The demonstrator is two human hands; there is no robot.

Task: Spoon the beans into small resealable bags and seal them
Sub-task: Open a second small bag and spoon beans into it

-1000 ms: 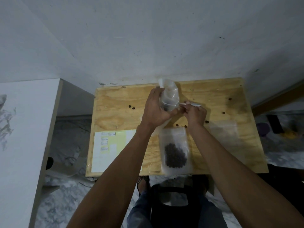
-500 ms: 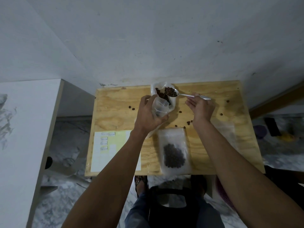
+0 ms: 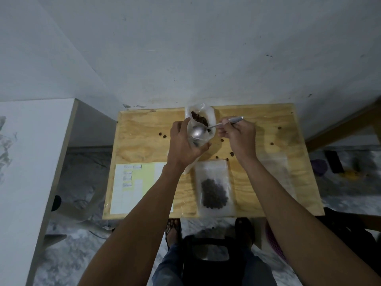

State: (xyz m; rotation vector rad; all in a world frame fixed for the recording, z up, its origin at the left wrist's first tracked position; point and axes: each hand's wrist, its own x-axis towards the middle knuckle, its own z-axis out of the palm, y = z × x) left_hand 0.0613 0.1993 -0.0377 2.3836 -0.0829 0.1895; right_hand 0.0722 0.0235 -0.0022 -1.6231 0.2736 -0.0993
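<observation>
My left hand (image 3: 183,144) grips a small clear bag (image 3: 204,135) held up over the far middle of the plywood table (image 3: 144,141). Behind it stands a larger clear bag of dark beans (image 3: 199,118), its mouth open. My right hand (image 3: 240,136) pinches the handle of a metal spoon (image 3: 198,131); the spoon's bowl looks empty and sits at the mouth of the held bag. A filled clear bag of beans (image 3: 214,193) lies flat near the table's front edge.
A white and yellow label sheet (image 3: 134,186) lies at the front left of the table. More clear bags (image 3: 277,172) lie at the right. Loose beans (image 3: 225,155) are scattered on the wood. A white cabinet (image 3: 31,162) stands left; the wall is close behind.
Half a second ago the spoon was full of beans above the larger bag. Now its bowl is empty and lower, at the small bag held in my left hand.
</observation>
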